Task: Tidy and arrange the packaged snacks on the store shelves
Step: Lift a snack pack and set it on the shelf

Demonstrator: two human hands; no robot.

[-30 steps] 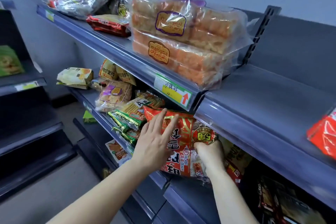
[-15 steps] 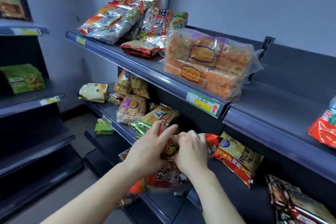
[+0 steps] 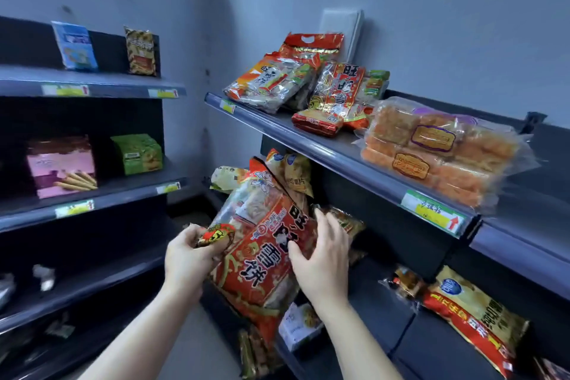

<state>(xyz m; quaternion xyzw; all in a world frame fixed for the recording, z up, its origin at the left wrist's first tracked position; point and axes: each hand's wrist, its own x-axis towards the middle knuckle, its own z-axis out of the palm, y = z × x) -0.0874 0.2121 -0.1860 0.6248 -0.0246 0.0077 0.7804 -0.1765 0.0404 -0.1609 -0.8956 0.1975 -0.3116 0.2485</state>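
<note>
Spanning both hands, the large red rice-cracker bag (image 3: 265,256) is held in the air in front of the right-hand shelving, clear of the middle shelf (image 3: 376,305). Its long axis runs steeply upward, with the upper end tilted toward the underside of the top shelf (image 3: 308,148) and the lower end hanging below the wrists.

The left hand (image 3: 188,259) is clamped on the bag's left edge, fingers (image 3: 197,234) curled round a crumpled corner. The right hand (image 3: 324,268) is laid against the right edge, fingers (image 3: 327,225) spread and bent over the face of the bag. Both hands are equally near; the bag lies between them.

Shelf contents are as follows:
- Top shelf: two stacked clear-wrapped cake packs (image 3: 431,151) at the front edge and a leaning heap of rice-cracker packs (image 3: 271,80) to their left.
- Middle shelf: chip bags (image 3: 290,170) behind the held bag, a yellow-and-red bag (image 3: 475,318) lying flat to the right, and a small dark packet (image 3: 404,284) just beside it.

Bare shelf surface is available to the right of the right hand. A placement there would probably require the bag to be laid flat.
</note>
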